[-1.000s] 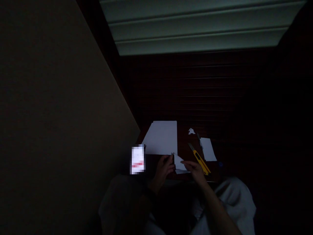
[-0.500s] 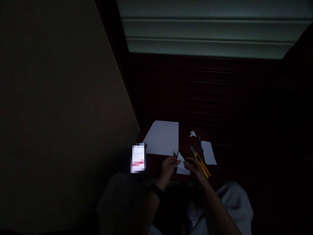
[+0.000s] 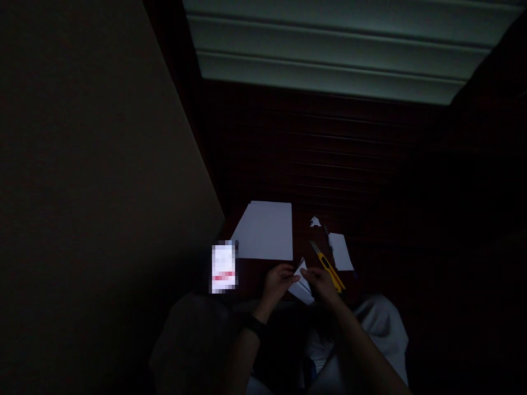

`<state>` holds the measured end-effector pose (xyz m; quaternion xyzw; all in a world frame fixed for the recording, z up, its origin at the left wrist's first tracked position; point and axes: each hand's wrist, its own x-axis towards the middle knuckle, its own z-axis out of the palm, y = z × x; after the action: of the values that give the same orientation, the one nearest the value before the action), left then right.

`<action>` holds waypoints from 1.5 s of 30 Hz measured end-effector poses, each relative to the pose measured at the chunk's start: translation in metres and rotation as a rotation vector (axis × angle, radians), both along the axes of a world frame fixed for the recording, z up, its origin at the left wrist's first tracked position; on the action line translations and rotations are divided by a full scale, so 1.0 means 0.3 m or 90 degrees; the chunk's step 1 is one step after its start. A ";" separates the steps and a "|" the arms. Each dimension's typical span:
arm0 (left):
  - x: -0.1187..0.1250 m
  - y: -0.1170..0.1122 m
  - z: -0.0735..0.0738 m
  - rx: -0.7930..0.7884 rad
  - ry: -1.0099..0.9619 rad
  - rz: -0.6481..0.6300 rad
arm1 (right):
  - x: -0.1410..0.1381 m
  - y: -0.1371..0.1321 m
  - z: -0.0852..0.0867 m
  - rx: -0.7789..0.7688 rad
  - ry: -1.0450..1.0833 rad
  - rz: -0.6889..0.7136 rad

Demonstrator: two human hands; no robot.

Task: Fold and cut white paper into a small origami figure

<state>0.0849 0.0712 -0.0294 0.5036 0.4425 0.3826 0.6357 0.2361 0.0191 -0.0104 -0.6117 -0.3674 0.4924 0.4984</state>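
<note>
Between my two hands is a small folded piece of white paper [image 3: 302, 291], its pointed tip upward and its lower edge tilted. My left hand [image 3: 279, 282] grips its left side with thumb and fingers. On the right side, my right hand [image 3: 321, 282] pinches the paper, thumb on its face. A yellow utility knife [image 3: 328, 269] with its blade out lies just beyond my right hand. Farther back sits a small folded paper figure [image 3: 315, 221]. The scene is dim, so the fold lines are hard to make out.
Large white sheets [image 3: 265, 230] lie at the back left of the dark table. A lit, blurred phone screen [image 3: 223, 267] is at the left edge. To the right are a dark pen [image 3: 328, 238] and a smaller white sheet [image 3: 341, 252]. A wall [image 3: 102, 164] rises on the left.
The folded paper has turned and tilted in my hands, its lower edge now slanting. My right thumb has come onto its face. The whole view has shifted slightly.
</note>
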 end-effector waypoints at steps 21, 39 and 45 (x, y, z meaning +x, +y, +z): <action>-0.018 0.002 0.031 -0.054 0.010 -0.045 | 0.019 0.000 -0.026 0.009 0.086 0.055; -0.001 -0.010 0.007 -0.019 0.019 0.030 | 0.016 -0.016 -0.021 0.030 0.101 0.107; -0.004 -0.008 0.003 -0.027 -0.002 0.051 | 0.013 -0.014 -0.022 -0.011 0.095 0.123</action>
<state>0.0836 0.0688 -0.0286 0.4713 0.4691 0.3990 0.6313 0.2399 0.0150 -0.0169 -0.5392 -0.3822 0.5854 0.4696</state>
